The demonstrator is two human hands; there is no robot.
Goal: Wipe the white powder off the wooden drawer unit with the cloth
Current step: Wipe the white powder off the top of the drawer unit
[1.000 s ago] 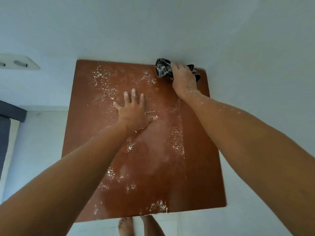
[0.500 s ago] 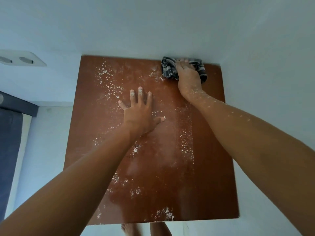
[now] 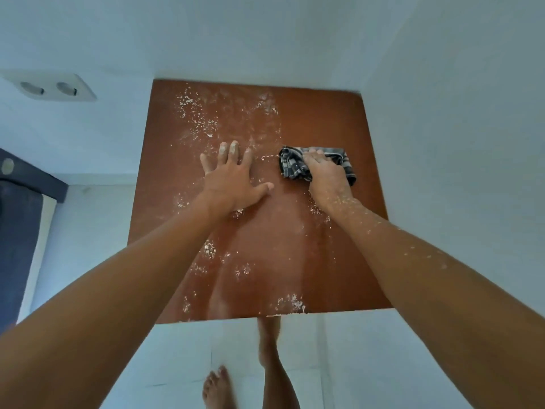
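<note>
The right hand (image 3: 326, 180) presses a bunched checked cloth (image 3: 295, 165) onto the top of the drawer unit (image 3: 339, 122), its grip clenched over the fabric near the middle of the right half. The left hand (image 3: 231, 180) lies flat on the wood just beside it, fingers spread and straight, its grip released, with powder on two fingertips. White powder (image 3: 194, 113) speckles the far left part of the top, and more patches lie under the left forearm and along the near edge (image 3: 290, 302). The strip beyond the cloth looks clean. Powder flecks dot the right forearm. A socket (image 3: 50, 88) sits on the wall to the left. Bare feet (image 3: 216, 388) stand on the floor below.
</note>
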